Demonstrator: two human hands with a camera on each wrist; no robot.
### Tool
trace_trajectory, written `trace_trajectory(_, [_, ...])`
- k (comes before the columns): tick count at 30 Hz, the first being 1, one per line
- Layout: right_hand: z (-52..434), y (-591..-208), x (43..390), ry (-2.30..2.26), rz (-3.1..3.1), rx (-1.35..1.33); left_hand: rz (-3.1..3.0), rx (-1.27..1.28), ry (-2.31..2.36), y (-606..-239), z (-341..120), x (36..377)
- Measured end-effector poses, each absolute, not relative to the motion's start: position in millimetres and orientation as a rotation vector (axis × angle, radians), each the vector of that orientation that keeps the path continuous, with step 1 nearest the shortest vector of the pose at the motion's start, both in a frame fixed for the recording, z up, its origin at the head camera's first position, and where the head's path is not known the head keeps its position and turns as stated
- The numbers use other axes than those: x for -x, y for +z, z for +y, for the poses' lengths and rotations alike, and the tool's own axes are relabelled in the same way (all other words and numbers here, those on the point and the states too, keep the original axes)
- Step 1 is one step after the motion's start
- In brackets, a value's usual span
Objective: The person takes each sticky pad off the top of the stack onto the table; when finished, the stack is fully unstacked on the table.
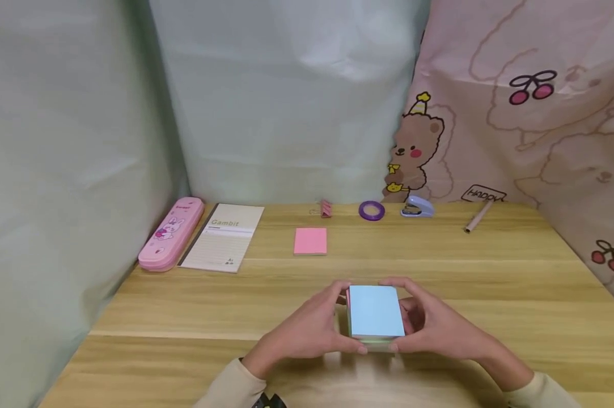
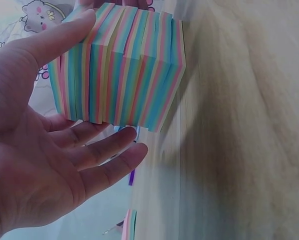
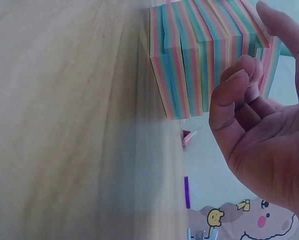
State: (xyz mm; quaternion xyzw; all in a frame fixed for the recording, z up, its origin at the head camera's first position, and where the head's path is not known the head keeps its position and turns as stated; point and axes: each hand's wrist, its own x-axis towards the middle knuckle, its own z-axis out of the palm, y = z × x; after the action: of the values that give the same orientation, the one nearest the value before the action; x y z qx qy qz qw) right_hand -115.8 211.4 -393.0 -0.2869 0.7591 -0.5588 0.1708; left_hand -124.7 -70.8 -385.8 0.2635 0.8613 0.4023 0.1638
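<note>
A tall stack of sticky note pads (image 1: 376, 313) stands on the wooden table in front of me, a light blue sheet on top. Its sides show pink, yellow, green and blue stripes in both wrist views, and the layers sit slightly uneven. My left hand (image 1: 312, 327) holds its left side, thumb at the near edge and index finger at the far corner; the other fingers spread along the side in the left wrist view. From the right, my right hand (image 1: 441, 328) grips it likewise, with some fingers bent against the side in the right wrist view.
Behind the stack lies a pink sticky note pad (image 1: 310, 241). Farther back are a binder clip (image 1: 326, 208), purple tape roll (image 1: 361, 211), small stapler (image 1: 421, 207) and pen (image 1: 479, 216). A notebook (image 1: 224, 241) and pink pencil case (image 1: 172, 233) lie at left. Curtains hang around the table.
</note>
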Motion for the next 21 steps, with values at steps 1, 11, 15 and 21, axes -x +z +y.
trace_trajectory(1, [211.1, -392.4, 115.8, -1.584, 2.163, 0.813, 2.458, -0.754, 1.147, -385.4, -71.1, 124.9])
trace_trajectory(11, [210.9, -391.6, 115.2, -1.626, 2.199, 0.822, 2.458, -0.776, 1.140, -382.7, -70.9, 126.5])
trace_trajectory(15, [211.7, -392.6, 114.6, -1.634, 2.189, 0.809, 2.454, -0.777, 1.143, -383.4, -70.2, 126.2])
trace_trajectory(21, [212.3, -396.1, 115.0, -1.629, 2.182, 0.805, 2.443, -0.764, 1.147, -385.5, -70.6, 124.3])
